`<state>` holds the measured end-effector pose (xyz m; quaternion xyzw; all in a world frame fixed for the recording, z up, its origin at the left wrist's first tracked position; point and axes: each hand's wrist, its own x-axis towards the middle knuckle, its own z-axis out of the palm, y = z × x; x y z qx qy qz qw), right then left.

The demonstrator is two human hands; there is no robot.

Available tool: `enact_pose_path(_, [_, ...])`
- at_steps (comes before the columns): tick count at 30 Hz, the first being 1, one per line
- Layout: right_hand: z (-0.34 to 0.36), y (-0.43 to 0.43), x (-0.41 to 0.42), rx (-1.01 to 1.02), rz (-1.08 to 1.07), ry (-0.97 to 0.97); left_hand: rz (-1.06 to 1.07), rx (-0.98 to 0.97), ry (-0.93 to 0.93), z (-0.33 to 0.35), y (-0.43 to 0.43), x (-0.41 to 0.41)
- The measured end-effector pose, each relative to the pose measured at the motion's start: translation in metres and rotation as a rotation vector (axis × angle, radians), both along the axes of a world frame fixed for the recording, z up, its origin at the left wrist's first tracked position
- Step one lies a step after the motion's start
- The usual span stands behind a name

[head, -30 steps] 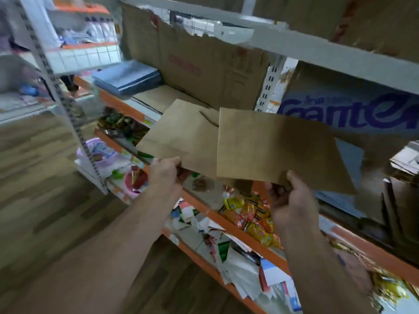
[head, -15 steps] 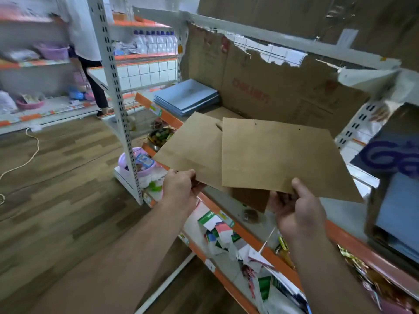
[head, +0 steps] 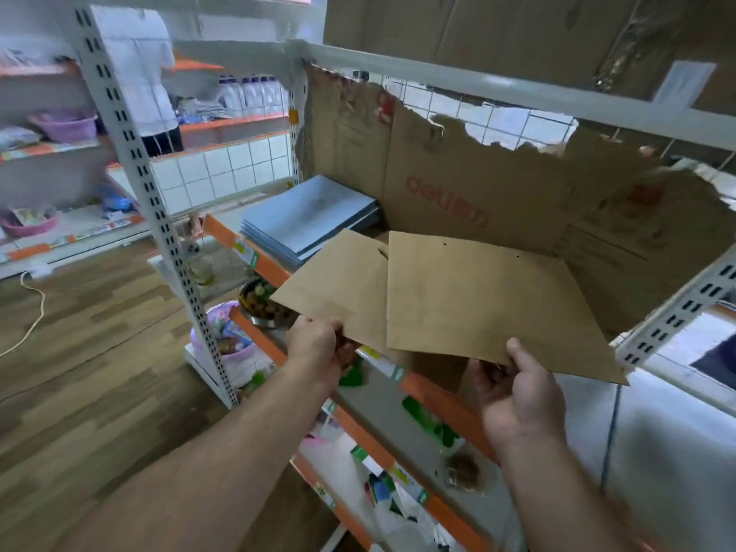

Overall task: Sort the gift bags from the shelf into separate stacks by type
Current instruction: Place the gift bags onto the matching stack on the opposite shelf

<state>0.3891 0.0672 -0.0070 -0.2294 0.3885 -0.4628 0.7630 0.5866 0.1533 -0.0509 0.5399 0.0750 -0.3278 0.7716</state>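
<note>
head view: left hand [head: 318,341] pinches one flat brown bag [head: 342,288]. right hand [head: 517,388] pinches another brown bag [head: 486,304], overlapping, above the shelf [head: 255,255].

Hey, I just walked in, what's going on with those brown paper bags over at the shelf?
A person is standing at a shelf with a flat brown paper gift bag in each hand. The left hand grips the near corner of the left brown bag. The right hand pinches the near edge of the right brown bag, which overlaps the left one. Both bags are held up above the shelf, in front of a torn cardboard box. A flat blue stack lies on the shelf behind them.
</note>
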Motion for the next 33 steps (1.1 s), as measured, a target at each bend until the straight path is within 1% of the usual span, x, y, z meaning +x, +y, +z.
enact_pose_path(3, [0.003, -0.024, 0.019, 0.018, -0.055, 0.024, -0.03, 0.083, 0.004, -0.004, -0.035, 0.021])
enact_pose_path(6, [-0.003, -0.032, 0.038, 0.032, -0.061, 0.05, -0.057, 0.156, 0.02, -0.008, -0.06, 0.036])
enact_pose_path(9, [-0.013, -0.034, 0.058, 0.055, -0.074, 0.039, -0.1, 0.172, 0.024, -0.011, -0.081, 0.053])
enact_pose_path(14, [-0.026, -0.036, 0.091, 0.066, -0.179, 0.027, -0.22, 0.233, -0.004, -0.018, -0.103, 0.083])
enact_pose_path(16, [-0.028, -0.036, 0.104, 0.088, -0.244, 0.035, -0.308, 0.276, -0.04, -0.016, -0.106, 0.095])
enact_pose_path(18, [-0.027, -0.035, 0.116, 0.112, -0.302, 0.034, -0.441, 0.334, -0.075, -0.013, -0.105, 0.11])
enact_pose_path(22, [-0.027, -0.031, 0.135, 0.12, -0.42, 0.02, -0.794, 0.38, -0.038, -0.01, -0.112, 0.135])
enact_pose_path(23, [-0.027, -0.029, 0.14, 0.119, -0.44, 0.012, -0.881, 0.398, -0.052, -0.011, -0.112, 0.139])
enact_pose_path(24, [-0.028, -0.027, 0.143, 0.12, -0.461, 0.007, -0.969, 0.425, -0.107, -0.011, -0.111, 0.142])
enact_pose_path(25, [-0.029, -0.024, 0.147, 0.124, -0.481, 0.002, -1.057, 0.467, -0.226, -0.009, -0.108, 0.146])
enact_pose_path(26, [-0.029, -0.021, 0.151, 0.126, -0.499, -0.005, -1.146, 0.528, -0.433, -0.008, -0.105, 0.152])
enact_pose_path(27, [-0.029, -0.019, 0.155, 0.126, -0.51, -0.012, -1.227, 0.595, -0.698, -0.007, -0.101, 0.16])
enact_pose_path(28, [-0.03, -0.018, 0.16, 0.13, -0.517, -0.021, -1.287, 0.653, -0.969, -0.004, -0.095, 0.17])
enact_pose_path(29, [-0.031, -0.017, 0.165, 0.138, -0.525, -0.027, -1.332, 0.698, -1.203, -0.001, -0.088, 0.18])
enact_pose_path(30, [-0.032, -0.017, 0.172, 0.145, -0.528, -0.036, -1.362, 0.737, -1.395, 0.001, -0.082, 0.193])
enact_pose_path(31, [-0.035, -0.018, 0.179, 0.153, -0.529, -0.037, -1.375, 0.761, -1.544, 0.0, -0.076, 0.205])
enact_pose_path(32, [-0.038, -0.019, 0.186, 0.159, -0.527, -0.034, -1.382, 0.753, -1.651, -0.002, -0.072, 0.216])
enact_pose_path(33, [-0.042, -0.021, 0.195, 0.17, -0.529, -0.027, -1.386, 0.713, -1.717, -0.005, -0.069, 0.226])
